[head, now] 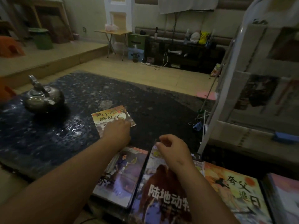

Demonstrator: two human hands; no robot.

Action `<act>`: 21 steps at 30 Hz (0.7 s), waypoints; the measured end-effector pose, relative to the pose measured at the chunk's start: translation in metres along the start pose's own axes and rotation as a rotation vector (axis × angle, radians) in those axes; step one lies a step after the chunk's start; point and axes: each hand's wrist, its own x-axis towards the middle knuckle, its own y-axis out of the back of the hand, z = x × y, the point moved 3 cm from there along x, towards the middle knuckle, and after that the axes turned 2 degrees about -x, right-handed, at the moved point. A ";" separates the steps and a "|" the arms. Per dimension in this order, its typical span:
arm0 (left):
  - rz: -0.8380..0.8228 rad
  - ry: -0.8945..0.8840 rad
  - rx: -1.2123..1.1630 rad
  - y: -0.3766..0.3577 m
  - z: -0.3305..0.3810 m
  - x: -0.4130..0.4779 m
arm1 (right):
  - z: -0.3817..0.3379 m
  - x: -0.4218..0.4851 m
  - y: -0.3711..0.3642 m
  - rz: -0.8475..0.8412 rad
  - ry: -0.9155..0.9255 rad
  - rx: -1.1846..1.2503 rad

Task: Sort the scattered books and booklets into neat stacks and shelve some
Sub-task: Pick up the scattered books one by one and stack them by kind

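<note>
A small orange booklet point(111, 117) lies on the dark table point(153, 101), and my left hand point(116, 131) rests on its near edge with fingers over the cover. My right hand point(174, 149) hovers above the near row of books with its fingers loosely curled and nothing in them. Below it lies a book with a brown animal on the cover point(161, 191). To its left is a purple-toned book point(123, 177), to its right an orange illustrated book point(234, 188). Another book point(284, 196) shows at the far right edge.
A metal kettle point(42, 97) stands on the table's left. A white shelf frame point(226, 88) holding papers rises at the right, with a blue binder clip point(198, 125) by its foot. Beyond the table are open floor, a folding table point(113, 32) and a dark cabinet point(182, 52).
</note>
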 end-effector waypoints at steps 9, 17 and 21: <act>-0.152 0.206 -0.293 -0.035 0.000 0.058 | 0.014 0.016 0.006 0.042 -0.085 0.170; -0.145 0.102 -0.031 -0.034 0.001 0.062 | 0.021 0.021 0.007 0.052 -0.114 0.265; -0.182 0.085 -0.038 -0.031 0.008 0.062 | 0.019 0.018 0.006 0.030 -0.120 0.268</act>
